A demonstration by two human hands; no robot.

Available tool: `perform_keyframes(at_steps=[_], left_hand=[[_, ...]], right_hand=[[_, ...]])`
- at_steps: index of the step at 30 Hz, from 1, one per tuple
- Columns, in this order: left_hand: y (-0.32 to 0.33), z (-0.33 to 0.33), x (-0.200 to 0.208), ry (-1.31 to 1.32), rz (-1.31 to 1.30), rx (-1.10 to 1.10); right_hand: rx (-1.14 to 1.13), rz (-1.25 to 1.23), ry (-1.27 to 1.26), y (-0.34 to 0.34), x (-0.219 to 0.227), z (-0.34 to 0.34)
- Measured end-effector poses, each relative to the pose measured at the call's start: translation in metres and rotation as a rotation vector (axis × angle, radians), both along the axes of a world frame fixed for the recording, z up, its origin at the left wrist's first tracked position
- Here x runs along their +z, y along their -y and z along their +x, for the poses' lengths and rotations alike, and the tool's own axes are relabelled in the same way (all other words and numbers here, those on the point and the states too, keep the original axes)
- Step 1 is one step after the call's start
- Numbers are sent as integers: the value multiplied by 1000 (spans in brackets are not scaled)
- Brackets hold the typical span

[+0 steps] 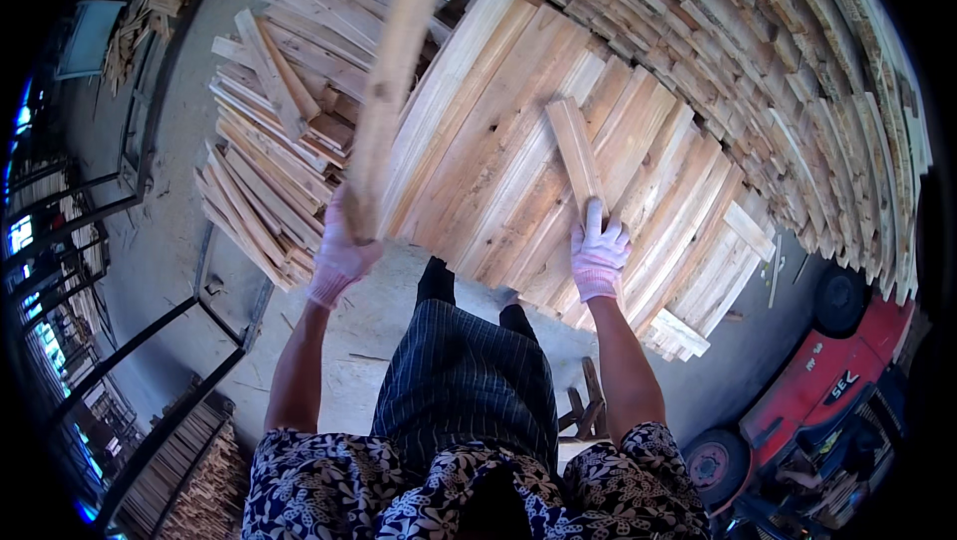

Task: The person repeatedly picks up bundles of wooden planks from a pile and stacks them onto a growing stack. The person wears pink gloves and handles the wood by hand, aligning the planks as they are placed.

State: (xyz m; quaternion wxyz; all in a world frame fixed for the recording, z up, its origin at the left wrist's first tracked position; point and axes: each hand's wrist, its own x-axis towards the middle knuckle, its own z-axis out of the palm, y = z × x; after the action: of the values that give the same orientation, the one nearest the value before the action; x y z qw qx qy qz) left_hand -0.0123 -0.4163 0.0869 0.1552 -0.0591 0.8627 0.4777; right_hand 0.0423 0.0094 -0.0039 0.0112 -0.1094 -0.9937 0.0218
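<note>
My left hand, in a pale pinkish glove, is closed round the lower end of a long wooden board. That board stands raised and tilted over the left side of a stack, smeared by motion. My right hand, gloved alike, is at the near end of a short wooden board. Its index finger stretches onto the board while the others curl; the thumb is hard to make out. The short board lies slantwise across the broad stack of planks, whose top is laid side by side in front of me.
A loose pile of boards lies left of the stack. Tall rows of stacked planks rise behind and to the right. A red vehicle stands at the lower right. Black metal frames run along the left. A small wooden stool is near my legs.
</note>
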Motion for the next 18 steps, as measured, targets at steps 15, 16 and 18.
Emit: perform_keyframes(at_steps=[15,16,18], left_hand=[[-124,-155,-27,14,-801,-303],[-124,-155,-27,16,-795,-302],[-110,-155,-23,40,-700,-263]], right_hand=[[90,-260,99,-28,34,-21],[129,-282,86,-27,49,-35],[176,-293,53,-33,69,-90]])
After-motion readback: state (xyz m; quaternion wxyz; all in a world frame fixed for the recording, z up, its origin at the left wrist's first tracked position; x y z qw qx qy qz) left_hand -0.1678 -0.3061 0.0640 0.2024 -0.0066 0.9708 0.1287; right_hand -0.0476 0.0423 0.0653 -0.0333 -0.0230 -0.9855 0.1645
